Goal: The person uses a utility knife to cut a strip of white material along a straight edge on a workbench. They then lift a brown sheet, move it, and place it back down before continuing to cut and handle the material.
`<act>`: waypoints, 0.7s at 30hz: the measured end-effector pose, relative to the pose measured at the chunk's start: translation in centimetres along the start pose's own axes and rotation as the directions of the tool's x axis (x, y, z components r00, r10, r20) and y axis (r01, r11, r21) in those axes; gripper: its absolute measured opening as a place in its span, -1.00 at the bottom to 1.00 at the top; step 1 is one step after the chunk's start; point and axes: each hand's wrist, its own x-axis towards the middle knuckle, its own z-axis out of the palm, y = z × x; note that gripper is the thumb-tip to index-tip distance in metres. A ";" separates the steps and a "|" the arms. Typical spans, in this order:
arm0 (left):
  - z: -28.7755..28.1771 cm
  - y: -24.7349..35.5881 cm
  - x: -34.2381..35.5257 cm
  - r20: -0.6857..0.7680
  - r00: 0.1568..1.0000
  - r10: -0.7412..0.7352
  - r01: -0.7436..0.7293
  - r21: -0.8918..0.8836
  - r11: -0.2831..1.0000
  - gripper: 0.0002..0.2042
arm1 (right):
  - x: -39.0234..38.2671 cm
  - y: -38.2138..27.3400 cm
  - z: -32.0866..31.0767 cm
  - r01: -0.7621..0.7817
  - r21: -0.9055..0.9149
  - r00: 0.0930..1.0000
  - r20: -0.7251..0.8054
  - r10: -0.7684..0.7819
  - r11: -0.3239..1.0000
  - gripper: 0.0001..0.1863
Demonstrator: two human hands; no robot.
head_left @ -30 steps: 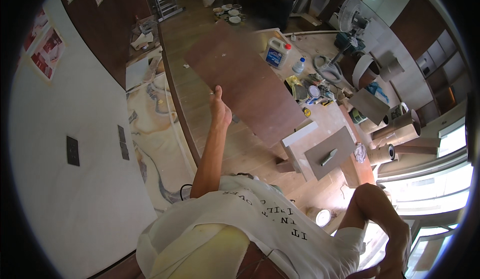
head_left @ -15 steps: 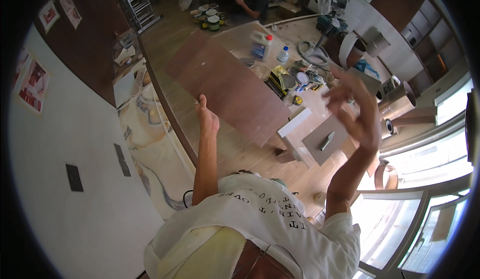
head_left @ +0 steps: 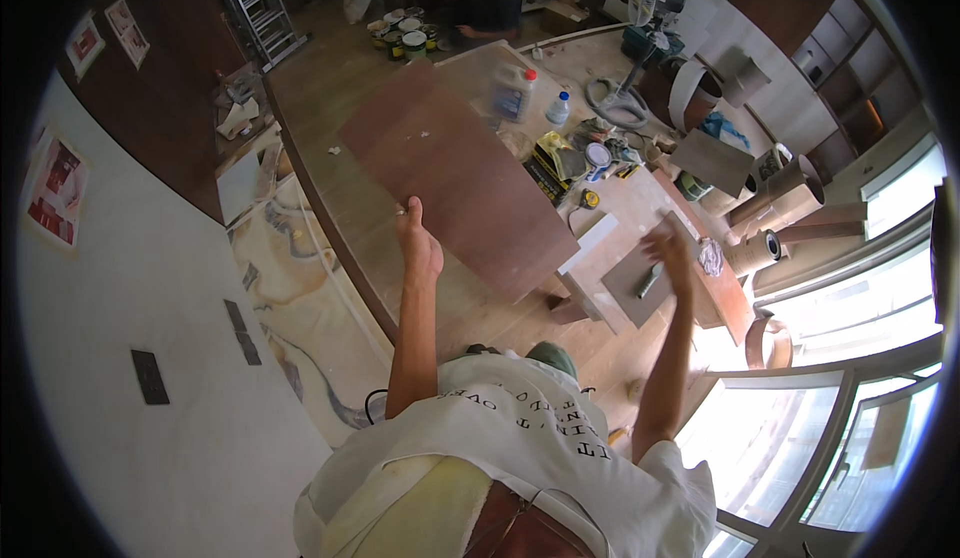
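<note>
A large thin brown panel (head_left: 470, 183) is tilted in front of me over the table and floor. My left hand (head_left: 420, 248) grips its near edge, the thumb up over the face. My right hand (head_left: 670, 250) is above the table's near right part, slightly blurred, fingers stretched out and holding nothing. Just below it, a utility knife (head_left: 650, 281) lies on a small grey-brown sheet (head_left: 625, 283). A white strip (head_left: 590, 243) sits along the table's near edge, next to the panel's lower corner.
On the table (head_left: 650, 198) stand a plastic jug (head_left: 513, 95), a blue-capped bottle (head_left: 558, 109), a tape measure (head_left: 589, 199) and curled sheets (head_left: 790, 193). Paint cans (head_left: 413, 45), a person (head_left: 490, 8) and a ladder (head_left: 262, 13) are further back. Windows are at right.
My right hand has come down from its raised place toward the sheet with the knife. The panel has shifted slightly, still in my left hand. The person at the back has moved an arm down.
</note>
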 end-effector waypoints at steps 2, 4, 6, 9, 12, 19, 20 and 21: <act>0.6 -0.7 -0.2 -0.057 0.998 -0.021 0.023 0.038 0.999 -0.24 | -3.6 4.8 4.5 -0.205 0.039 0.978 0.055 0.203 0.978 -0.48; 0.7 -2.4 0.0 -0.109 0.993 -0.048 0.054 0.050 0.997 -0.27 | -7.5 10.2 7.9 -0.283 -0.008 0.957 0.062 0.283 0.959 -0.47; -0.5 -3.5 0.5 -0.073 0.996 -0.045 0.052 0.092 0.994 -0.29 | -10.8 12.8 11.3 -0.299 -0.074 0.939 0.154 0.307 0.951 -0.49; 0.7 -3.4 -0.1 0.046 0.994 -0.102 0.098 0.078 0.992 -0.32 | -12.4 13.4 13.3 -0.363 -0.191 0.878 0.259 0.404 0.912 -0.55; 1.2 -3.2 -0.2 0.138 0.985 -0.101 0.097 0.033 0.995 -0.34 | -11.2 12.4 13.3 -0.238 -0.259 0.921 0.245 0.302 0.936 -0.58; 0.0 -2.9 1.7 0.020 0.988 -0.154 0.155 -0.049 0.987 -0.31 | -2.6 10.0 12.5 -0.054 -0.434 0.979 0.156 0.134 0.899 -0.65; -0.6 -2.5 2.3 0.002 0.992 -0.124 0.124 -0.024 0.992 -0.30 | -1.2 10.0 13.1 -0.054 -0.425 0.973 0.180 0.143 0.904 -0.65; -0.6 -1.3 2.9 -0.013 0.996 -0.090 0.090 0.003 0.996 -0.29 | 0.4 9.9 14.0 -0.053 -0.414 0.967 0.205 0.150 0.909 -0.65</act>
